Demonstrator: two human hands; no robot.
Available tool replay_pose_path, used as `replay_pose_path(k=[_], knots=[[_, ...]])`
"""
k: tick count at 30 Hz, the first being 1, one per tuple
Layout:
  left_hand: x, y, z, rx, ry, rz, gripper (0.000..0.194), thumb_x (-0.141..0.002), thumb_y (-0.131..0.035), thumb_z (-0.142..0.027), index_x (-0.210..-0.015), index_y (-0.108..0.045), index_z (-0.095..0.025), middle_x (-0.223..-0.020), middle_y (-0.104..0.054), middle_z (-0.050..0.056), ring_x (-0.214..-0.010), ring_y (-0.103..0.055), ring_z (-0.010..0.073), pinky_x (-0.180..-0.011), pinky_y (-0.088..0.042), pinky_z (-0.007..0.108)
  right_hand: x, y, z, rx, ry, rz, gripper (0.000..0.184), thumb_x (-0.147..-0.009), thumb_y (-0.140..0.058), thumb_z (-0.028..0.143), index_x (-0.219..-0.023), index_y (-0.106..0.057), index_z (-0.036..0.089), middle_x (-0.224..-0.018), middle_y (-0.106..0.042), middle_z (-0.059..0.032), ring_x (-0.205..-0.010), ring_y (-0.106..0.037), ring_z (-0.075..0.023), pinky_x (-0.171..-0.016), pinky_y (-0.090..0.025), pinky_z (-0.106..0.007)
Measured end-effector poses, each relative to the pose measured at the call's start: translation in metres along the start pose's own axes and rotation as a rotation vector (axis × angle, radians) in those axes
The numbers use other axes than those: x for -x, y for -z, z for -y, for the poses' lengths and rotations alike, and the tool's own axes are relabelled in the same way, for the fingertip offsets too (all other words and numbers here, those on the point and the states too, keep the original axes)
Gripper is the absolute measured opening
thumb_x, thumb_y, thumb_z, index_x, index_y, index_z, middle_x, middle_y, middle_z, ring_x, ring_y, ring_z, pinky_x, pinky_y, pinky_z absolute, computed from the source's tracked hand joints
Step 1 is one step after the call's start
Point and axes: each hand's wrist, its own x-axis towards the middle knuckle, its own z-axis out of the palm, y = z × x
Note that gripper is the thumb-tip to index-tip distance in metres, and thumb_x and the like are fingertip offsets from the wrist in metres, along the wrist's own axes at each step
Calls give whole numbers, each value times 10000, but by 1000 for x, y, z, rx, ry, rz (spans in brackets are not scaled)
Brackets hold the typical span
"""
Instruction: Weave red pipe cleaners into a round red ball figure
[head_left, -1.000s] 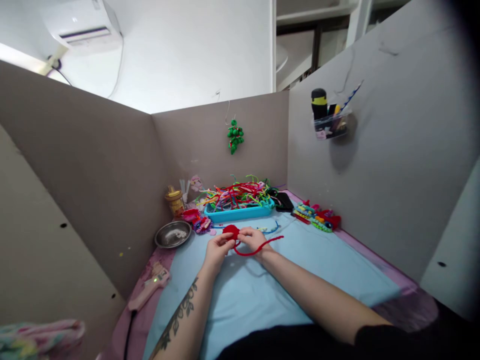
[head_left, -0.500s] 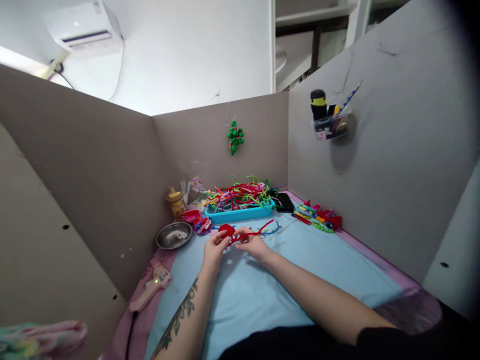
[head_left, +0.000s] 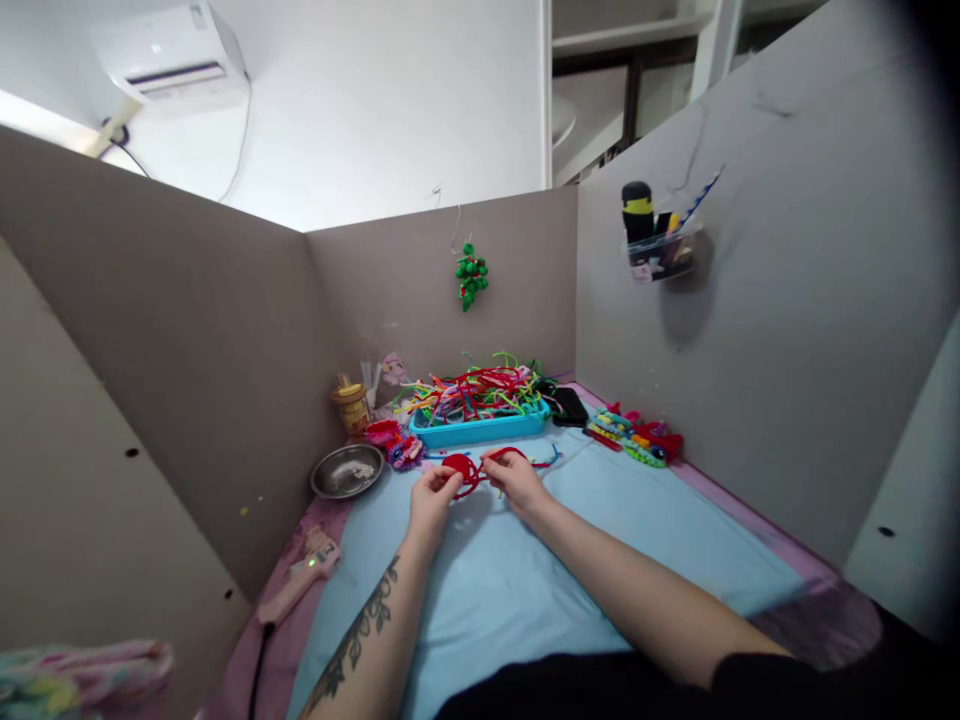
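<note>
Cloth (head_left: 600,560), blue; partitions (head_left: 450,225), grey | grip: both hands (head_left: 432,493) pinching red stem (head_left: 472,478)

Bright blue tray (head_left: 480,431), pale blue cloth (head_left: 525,590), red coil (head_left: 458,464)

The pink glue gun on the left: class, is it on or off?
On, it appears: a green light glows on the pink glue gun.
</note>
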Motion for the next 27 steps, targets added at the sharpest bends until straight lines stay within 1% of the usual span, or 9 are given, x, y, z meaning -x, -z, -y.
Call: replay_pose_path(k=[3,5,8,10,12,16,19,22,27], knots=[[2,0,-3,19,19,27,302,-597,-733,-392,-756,-650,-149,-669,-648,23,-582,-562,123,-549,-404,224,3,-2,0,66,20,11,377,-582,-711,391,-866,-632,155,-716,-641,-27,-640,-559,-161,-607,-435,-276],[3,0,-4,25,31,54,321,-608,-726,-400,-798,-659,-151,-656,-641,22,-562,-551,118,-528,-390,220,4,-4,0,117,37,-3,339,-550,-735,359,-808,-646,158,-725,-633,-27,-673,-549,-170,-658,-437,-293],[5,-1,-5,30,38,96,348,-597,-737,-389,-836,-664,-147,-673,-642,33,-561,-544,119,-515,-374,219,5,-6,-2,172,63,-49,230,-578,-719,372,-641,-634,168,-713,-598,-22,-714,-525,-178,-726,-420,-313],[5,-2,-4,32,37,113,352,-595,-738,-389,-841,-661,-148,-686,-642,37,-569,-543,122,-514,-367,219,4,-6,-4,176,68,-56,248,-605,-704,396,-558,-606,173,-701,-577,-17,-741,-526,-184,-758,-411,-321],[5,-3,-4,32,37,126,352,-594,-738,-394,-838,-656,-154,-678,-636,32,-565,-535,121,-510,-358,219,2,-5,-7,154,56,-42,288,-630,-687,431,-538,-597,174,-725,-582,-22,-761,-545,-190,-765,-415,-326],[5,-4,-4,29,46,151,388,-595,-734,-402,-883,-639,-159,-602,-597,-2,-499,-487,101,-477,-321,210,-1,-3,-12,99,29,-27,360,-636,-674,512,-557,-614,165,-983,-604,-80,-927,-569,-232,-810,-413,-353],[6,-4,-5,26,56,163,474,-643,-693,-419,-1029,-603,-159,-502,-538,-41,-438,-439,87,-456,-291,205,-4,-2,-15,81,18,-38,403,-627,-672,546,-537,-602,160,-1095,-576,-114,-1025,-538,-269,-840,-396,-384],[6,-4,-6,28,58,156,580,-635,-704,-396,-1136,-542,-153,-479,-518,-63,-434,-434,82,-462,-292,200,-4,-2,-15,77,24,-44,411,-651,-654,549,-530,-590,161,-1057,-592,-119,-1003,-546,-269,-838,-394,-392],[5,-3,-6,44,87,108,690,-558,-763,-379,-1152,-496,-154,-519,-545,-72,-422,-429,65,-457,-290,192,0,-6,-12,96,56,-20,391,-669,-641,537,-537,-585,173,-892,-628,-74,-906,-569,-227,-812,-413,-352]])
